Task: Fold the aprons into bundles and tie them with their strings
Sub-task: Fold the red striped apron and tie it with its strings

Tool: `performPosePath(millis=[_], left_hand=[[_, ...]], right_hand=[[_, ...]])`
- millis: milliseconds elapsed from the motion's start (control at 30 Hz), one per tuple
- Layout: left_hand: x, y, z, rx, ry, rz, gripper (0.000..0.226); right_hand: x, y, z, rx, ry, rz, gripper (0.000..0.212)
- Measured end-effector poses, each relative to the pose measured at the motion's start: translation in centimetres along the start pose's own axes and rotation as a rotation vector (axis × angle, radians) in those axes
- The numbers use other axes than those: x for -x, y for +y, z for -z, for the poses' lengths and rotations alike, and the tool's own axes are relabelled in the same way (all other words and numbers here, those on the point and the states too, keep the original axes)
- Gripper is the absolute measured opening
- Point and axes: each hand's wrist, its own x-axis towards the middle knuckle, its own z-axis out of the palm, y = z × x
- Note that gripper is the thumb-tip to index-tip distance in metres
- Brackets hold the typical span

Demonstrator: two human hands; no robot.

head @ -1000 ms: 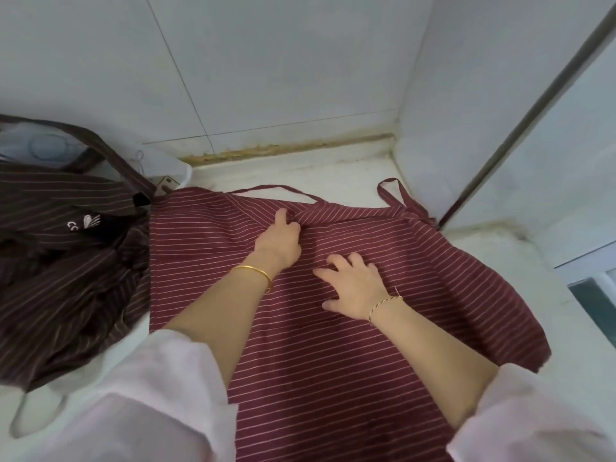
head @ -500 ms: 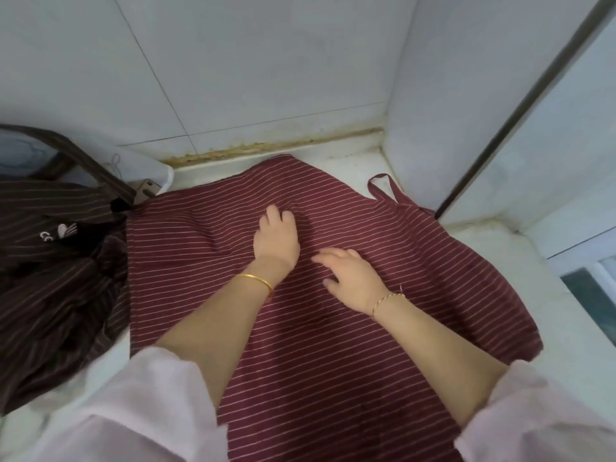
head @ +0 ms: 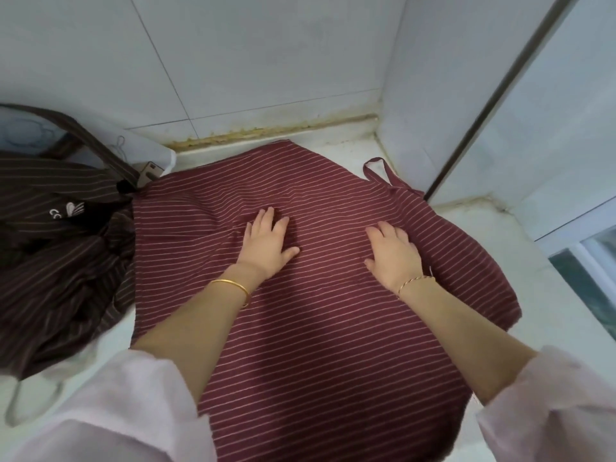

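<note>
A dark red apron (head: 320, 328) with thin pale stripes lies spread over the white counter, its far part folded toward the wall. One of its strings (head: 383, 171) loops out at the far right corner. My left hand (head: 266, 243) lies flat on the cloth near the middle, fingers apart. My right hand (head: 395, 253) presses flat on the cloth to the right of it, also with fingers spread. Neither hand grips anything. A heap of dark brown striped aprons (head: 56, 248) with a white logo lies at the left, touching the red apron's edge.
White tiled walls (head: 250, 61) close the counter at the back and the right, with a grimy seam along the back edge. A window frame (head: 580, 241) stands at the far right. A small tan object (head: 150, 171) and a pale bag sit behind the brown heap.
The apron's top with the neck strap was folded over, hiding the strap. My left hand went from pinching the cloth to lying flat. My right hand slid to the right over the cloth.
</note>
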Motion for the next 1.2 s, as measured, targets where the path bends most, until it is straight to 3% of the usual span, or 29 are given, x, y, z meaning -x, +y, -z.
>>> performPosePath(millis=[100, 333, 433, 633, 800, 867, 1000, 1133, 1200], left_hand=[[3.1, 0.7, -0.2, 0.046, 0.131, -0.136, 0.053], [11.0, 4.7, -1.4, 0.109, -0.189, -0.311, 0.017], [14.3, 6.2, -2.3, 0.061, -0.278, -0.346, 0.018], [20.2, 9.5, -5.0, 0.08, -0.434, -0.41, 0.034], [23.1, 11.7, -6.5, -0.307, -0.373, -0.509, 0.049], [23.4, 11.9, -6.7, -0.283, -0.373, -0.491, 0.037], [23.1, 11.2, -5.8, 0.031, -0.441, -0.351, 0.017], [22.3, 10.3, -4.5, 0.258, -0.326, -0.139, 0.013], [22.0, 10.0, -3.9, 0.321, -0.262, -0.039, 0.009]], right_hand=[[2.8, -1.2, -0.6, -0.089, 0.092, 0.165, 0.043], [7.8, -1.9, -2.2, -0.166, -0.068, 0.248, 0.022], [9.9, -1.4, -2.5, -0.143, -0.134, 0.295, 0.024], [14.4, 1.0, -3.3, -0.16, -0.085, 0.356, 0.023], [17.4, 2.7, -3.9, -0.106, -0.13, 0.44, 0.025], [18.4, 3.0, -3.8, -0.11, -0.152, 0.476, 0.026], [19.8, 3.5, -2.6, -0.247, -0.34, 0.479, 0.02], [20.7, 3.9, -1.9, -0.408, -0.515, 0.458, 0.018], [20.6, 4.1, -1.6, -0.335, -0.5, 0.485, 0.053]])
